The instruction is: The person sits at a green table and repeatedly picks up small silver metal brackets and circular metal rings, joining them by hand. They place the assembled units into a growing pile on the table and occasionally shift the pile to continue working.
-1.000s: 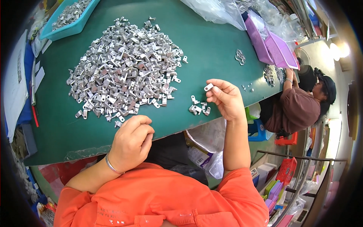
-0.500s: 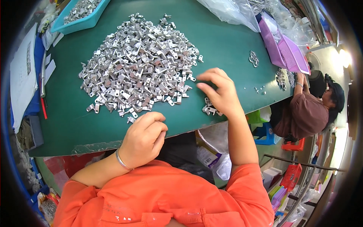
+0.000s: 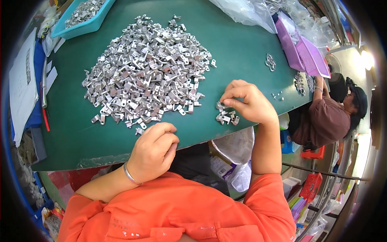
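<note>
A large heap of small silver metal brackets, each an angled piece with a hole, covers the middle of the green table. My left hand rests at the near edge of the table, just below the heap, its fingers curled; whatever they may hold is hidden. Right of the heap, my right hand has thumb and forefinger pinched on a small metal bracket. Just under these fingertips lies a small separate group of brackets.
A turquoise tray of metal parts stands at the far left, near papers and a red pen. Purple baskets and clear plastic bags lie at the far right. A co-worker in brown sits at the right.
My right hand has moved right, from the heap's edge to above the small group, and its fingers have drawn together. The left hand has hardly moved.
</note>
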Demonstrator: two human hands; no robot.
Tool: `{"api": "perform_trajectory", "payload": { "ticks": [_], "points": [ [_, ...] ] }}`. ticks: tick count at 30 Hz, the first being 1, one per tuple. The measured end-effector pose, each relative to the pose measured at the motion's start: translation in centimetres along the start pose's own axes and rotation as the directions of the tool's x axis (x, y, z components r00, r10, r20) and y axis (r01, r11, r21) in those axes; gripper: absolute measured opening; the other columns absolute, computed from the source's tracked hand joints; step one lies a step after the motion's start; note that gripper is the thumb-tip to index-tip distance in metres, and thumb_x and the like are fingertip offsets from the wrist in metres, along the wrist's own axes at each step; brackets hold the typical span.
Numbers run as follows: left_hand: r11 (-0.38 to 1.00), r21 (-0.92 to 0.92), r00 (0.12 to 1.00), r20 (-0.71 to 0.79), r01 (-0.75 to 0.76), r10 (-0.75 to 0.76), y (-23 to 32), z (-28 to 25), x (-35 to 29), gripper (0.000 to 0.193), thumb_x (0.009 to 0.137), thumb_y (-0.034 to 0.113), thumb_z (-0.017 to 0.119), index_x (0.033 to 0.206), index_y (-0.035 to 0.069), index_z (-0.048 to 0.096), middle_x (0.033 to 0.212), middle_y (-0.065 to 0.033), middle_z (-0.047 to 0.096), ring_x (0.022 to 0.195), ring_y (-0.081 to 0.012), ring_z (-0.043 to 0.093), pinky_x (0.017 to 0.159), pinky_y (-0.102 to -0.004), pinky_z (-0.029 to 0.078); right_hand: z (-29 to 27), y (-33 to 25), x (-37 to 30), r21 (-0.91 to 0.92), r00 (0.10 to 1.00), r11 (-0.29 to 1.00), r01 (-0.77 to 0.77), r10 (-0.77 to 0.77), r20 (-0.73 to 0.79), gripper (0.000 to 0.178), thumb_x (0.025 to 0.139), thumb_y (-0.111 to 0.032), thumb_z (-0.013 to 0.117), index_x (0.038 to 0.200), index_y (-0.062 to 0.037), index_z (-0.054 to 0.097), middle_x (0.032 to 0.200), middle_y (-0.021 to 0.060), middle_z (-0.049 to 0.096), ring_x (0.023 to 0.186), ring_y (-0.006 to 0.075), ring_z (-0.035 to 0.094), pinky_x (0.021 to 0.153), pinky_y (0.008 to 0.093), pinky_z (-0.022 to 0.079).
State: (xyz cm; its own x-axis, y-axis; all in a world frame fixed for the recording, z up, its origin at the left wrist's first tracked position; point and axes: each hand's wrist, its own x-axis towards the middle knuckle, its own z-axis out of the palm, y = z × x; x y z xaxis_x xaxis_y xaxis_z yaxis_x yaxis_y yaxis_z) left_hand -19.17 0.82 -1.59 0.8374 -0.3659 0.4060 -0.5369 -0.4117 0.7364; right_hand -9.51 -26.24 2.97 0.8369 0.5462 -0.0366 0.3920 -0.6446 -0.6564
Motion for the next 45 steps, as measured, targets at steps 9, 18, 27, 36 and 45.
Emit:
{"api": "perform_trajectory", "payload": {
  "ticks": [9, 18, 27, 36, 45],
  "points": [
    [1.000, -0.001, 0.999, 0.031, 0.007, -0.007, 0.2, -0.1, 0.2, 0.016, 0.068, -0.007, 0.066, 0.080, 0.001, 0.058, 0.095, -0.0126, 0.058, 0.079, -0.0276, 0.059, 0.068, -0.0329, 0.049, 4.1, -0.6, 2.0, 0.092, 0.964, 0.987, 0.135, -0.109, -0.243, 0.014, 0.074, 0.005, 0.067, 0.086, -0.0012, 0.066, 0.084, 0.0094, 0.064, 0.076, 0.0233, 0.062, 0.067, 0.0307, 0.049],
    [1.000, 0.015, 1.000, 0.009, -0.002, 0.002, 0.0, 0.0, 0.1, 0.016, 0.068, -0.007, 0.066, 0.080, 0.001, 0.059, 0.096, -0.0127, 0.058, 0.079, -0.0277, 0.059, 0.068, -0.0328, 0.049, 0.9, -0.2, 0.8, 0.048, 0.978, 0.987, 0.150, -0.141, -0.155, 0.017, 0.072, 0.009, 0.066, 0.086, -0.0007, 0.068, 0.081, 0.0083, 0.064, 0.078, 0.0200, 0.061, 0.068, 0.0294, 0.048],
    [1.000, 0.008, 1.000, 0.018, 0.002, -0.002, 0.1, -0.2, 0.1, 0.015, 0.069, -0.007, 0.064, 0.081, 0.001, 0.059, 0.096, -0.0129, 0.058, 0.082, -0.0279, 0.060, 0.069, -0.0327, 0.049, 4.1, -0.9, 2.7, 0.023, 0.908, 0.972, 0.234, -0.210, -0.363, 0.011, 0.073, 0.004, 0.067, 0.082, -0.0017, 0.064, 0.082, 0.0089, 0.062, 0.076, 0.0255, 0.061, 0.067, 0.0323, 0.050],
    [1.000, 0.002, 1.000, 0.011, -0.003, 0.003, 0.0, 0.0, 0.1, 0.015, 0.069, -0.007, 0.065, 0.080, 0.001, 0.059, 0.096, -0.0126, 0.058, 0.077, -0.0269, 0.060, 0.067, -0.0326, 0.049, 1.2, 1.1, -0.7, 0.007, 0.951, 0.990, 0.143, -0.136, -0.277, 0.016, 0.073, 0.010, 0.062, 0.085, 0.0002, 0.065, 0.086, 0.0096, 0.065, 0.079, 0.0245, 0.062, 0.067, 0.0317, 0.050],
    [1.000, 0.011, 1.000, 0.028, -0.013, 0.012, 0.1, -0.2, 0.2, 0.016, 0.069, -0.008, 0.065, 0.082, 0.001, 0.059, 0.096, -0.0129, 0.059, 0.081, -0.0268, 0.060, 0.068, -0.0324, 0.049, 2.0, 0.1, 0.5, 0.083, 0.971, 0.978, 0.190, -0.175, -0.163, 0.028, 0.073, 0.010, 0.054, 0.094, -0.0045, 0.065, 0.090, 0.0090, 0.062, 0.085, 0.0266, 0.059, 0.072, 0.0337, 0.048]
  ]
}}
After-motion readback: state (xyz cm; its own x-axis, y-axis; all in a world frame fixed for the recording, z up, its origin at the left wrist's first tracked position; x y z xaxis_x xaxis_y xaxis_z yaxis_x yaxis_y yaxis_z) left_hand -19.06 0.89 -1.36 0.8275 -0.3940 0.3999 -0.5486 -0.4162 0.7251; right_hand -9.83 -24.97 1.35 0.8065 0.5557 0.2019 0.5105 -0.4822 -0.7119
